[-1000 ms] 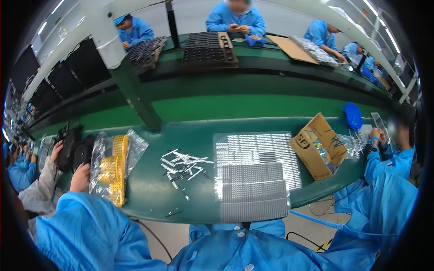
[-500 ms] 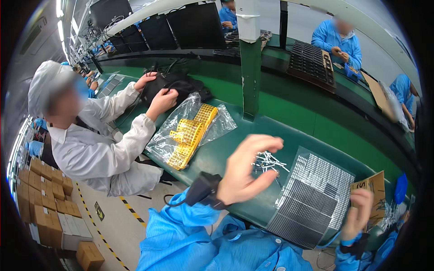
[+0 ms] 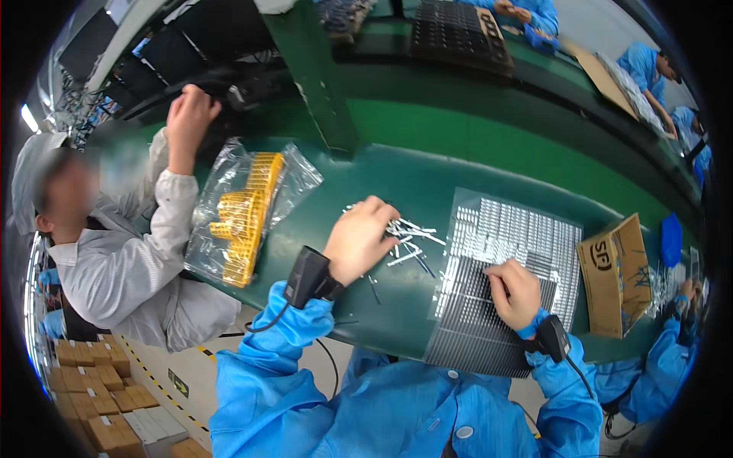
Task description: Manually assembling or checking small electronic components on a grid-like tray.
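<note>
My left hand (image 3: 359, 240) reaches down over a loose pile of thin white and dark strips (image 3: 416, 230) on the green table. Its thumb stands apart from the index finger, and the other fingertips are partly hidden among the strips. Over the middle of a clear sheet (image 3: 466, 195) hovers or rests my right hand (image 3: 519, 294), thumb and index finger pinched together. What the pinch holds, if anything, is too small to make out. Rows of small silver pieces (image 3: 500, 221) cover the sheet's far part; dark narrow rows (image 3: 466, 340) fill its near part.
Yellow grid-like parts (image 3: 248, 217) lie in a clear plastic bag left of the pile. An open cardboard box (image 3: 603, 286) stands right of the sheet, near a blue object (image 3: 672, 239). A green post (image 3: 313, 84) rises behind. A co-worker in white (image 3: 114, 267) works at left.
My left hand has lowered onto the strips, and my right hand has moved left from beside the box to over the sheet. The view has shifted. The co-worker at left has raised a hand.
</note>
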